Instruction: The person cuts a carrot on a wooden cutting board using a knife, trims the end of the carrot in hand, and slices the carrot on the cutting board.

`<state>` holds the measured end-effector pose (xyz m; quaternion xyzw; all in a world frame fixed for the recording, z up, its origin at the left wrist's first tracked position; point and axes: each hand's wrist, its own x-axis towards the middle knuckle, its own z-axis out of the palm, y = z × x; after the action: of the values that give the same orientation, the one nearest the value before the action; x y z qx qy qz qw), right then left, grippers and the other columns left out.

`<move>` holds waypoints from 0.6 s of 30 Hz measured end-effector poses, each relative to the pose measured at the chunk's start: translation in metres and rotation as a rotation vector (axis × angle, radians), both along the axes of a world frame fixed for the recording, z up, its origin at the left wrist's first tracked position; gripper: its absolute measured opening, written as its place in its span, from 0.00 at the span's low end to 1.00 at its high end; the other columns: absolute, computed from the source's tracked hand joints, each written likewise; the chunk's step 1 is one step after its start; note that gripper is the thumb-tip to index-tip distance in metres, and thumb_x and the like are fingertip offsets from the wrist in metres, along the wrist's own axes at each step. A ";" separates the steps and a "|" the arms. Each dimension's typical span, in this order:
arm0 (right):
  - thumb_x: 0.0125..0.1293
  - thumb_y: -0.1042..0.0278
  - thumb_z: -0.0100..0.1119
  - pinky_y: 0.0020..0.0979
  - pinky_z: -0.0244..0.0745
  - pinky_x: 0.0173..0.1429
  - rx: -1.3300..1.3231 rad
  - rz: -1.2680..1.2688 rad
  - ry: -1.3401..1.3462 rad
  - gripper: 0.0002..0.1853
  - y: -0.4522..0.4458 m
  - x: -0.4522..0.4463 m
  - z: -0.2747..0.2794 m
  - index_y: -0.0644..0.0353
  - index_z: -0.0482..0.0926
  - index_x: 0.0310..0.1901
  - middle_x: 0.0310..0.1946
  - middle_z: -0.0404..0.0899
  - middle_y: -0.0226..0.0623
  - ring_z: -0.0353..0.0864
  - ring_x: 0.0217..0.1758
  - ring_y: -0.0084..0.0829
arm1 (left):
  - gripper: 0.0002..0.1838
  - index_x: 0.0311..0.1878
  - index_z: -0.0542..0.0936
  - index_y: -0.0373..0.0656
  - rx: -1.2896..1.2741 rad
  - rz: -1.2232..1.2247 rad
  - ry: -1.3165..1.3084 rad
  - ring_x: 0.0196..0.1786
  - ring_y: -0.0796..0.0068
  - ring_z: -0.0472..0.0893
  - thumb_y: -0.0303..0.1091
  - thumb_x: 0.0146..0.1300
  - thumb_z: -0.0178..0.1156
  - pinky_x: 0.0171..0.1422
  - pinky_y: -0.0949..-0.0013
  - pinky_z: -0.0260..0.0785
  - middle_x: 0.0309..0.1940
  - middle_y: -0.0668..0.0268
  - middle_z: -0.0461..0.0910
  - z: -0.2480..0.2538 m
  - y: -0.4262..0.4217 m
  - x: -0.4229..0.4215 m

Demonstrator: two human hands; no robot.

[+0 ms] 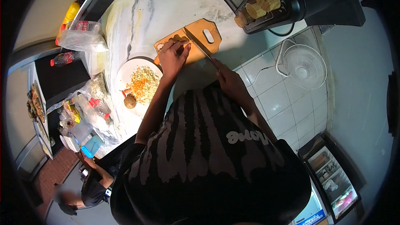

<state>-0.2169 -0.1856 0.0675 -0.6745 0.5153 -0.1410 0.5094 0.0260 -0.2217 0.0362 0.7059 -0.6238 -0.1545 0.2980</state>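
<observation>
My right hand [230,82] is wrapped round the handle of a kitchen knife [200,46]. Its long blade slants across a wooden cutting board [213,26] that has a cut-out grip hole. On the board, left of the blade, my left hand [171,58] has its fingers curled down; what they press on is mostly hidden. A small pale piece [160,46] lies beside those fingers, and an orange piece [157,60] shows at the board's edge. Close by my left forearm stands a white plate [123,75] with chopped vegetables [143,84], a reddish-orange piece and a round brown vegetable [130,102].
The board and plate rest on a marble-patterned counter [141,25]. A black appliance [287,4] with cups stands at the back right. Plastic bags [83,37] and bottles line the left side. A white fan [301,66] is on the tiled floor. Another person [89,187] is at lower left.
</observation>
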 end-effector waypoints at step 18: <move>0.75 0.70 0.49 0.50 0.79 0.57 -0.097 0.026 -0.025 0.27 -0.003 -0.010 -0.011 0.50 0.65 0.75 0.57 0.81 0.55 0.84 0.52 0.57 | 0.11 0.41 0.90 0.46 -0.204 -0.004 -0.058 0.39 0.63 0.79 0.39 0.56 0.74 0.47 0.62 0.73 0.33 0.66 0.81 -0.010 0.002 -0.009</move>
<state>-0.2268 -0.1887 0.0569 -0.7033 0.4929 -0.1677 0.4841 0.0165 -0.2193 0.0262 0.6749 -0.6459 -0.0705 0.3498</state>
